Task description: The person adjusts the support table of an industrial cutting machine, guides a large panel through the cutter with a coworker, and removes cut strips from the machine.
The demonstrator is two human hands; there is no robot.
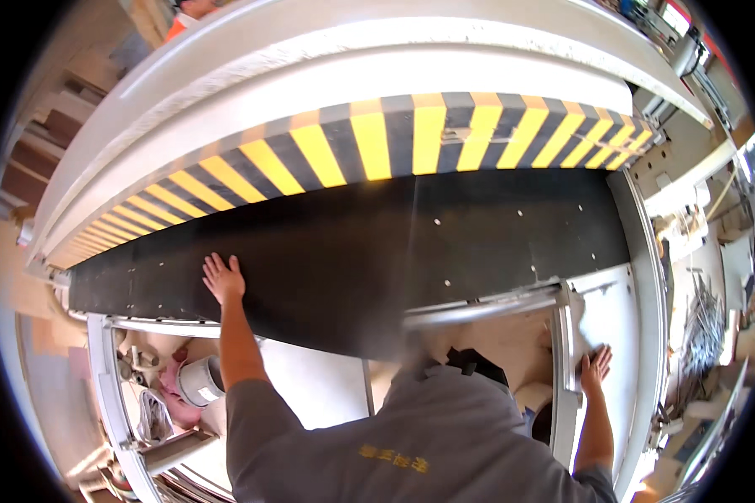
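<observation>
Steadying seems the step: I have the left hand [225, 281] splayed, empty, on the black panel [335, 260] beside the striped guard [377, 141], right hand [596, 367] unclenched at the white surface [609, 306]; proceeding likely needs even pressure.

Person in orange [175, 31]: cut off at top edge, lower body hidden behind pale beam [377, 23]. Black panel [327, 243]: near edge smeared by blur; white specks [520, 213] too small to identify. Grey shirt [461, 419]: cut off below.
</observation>
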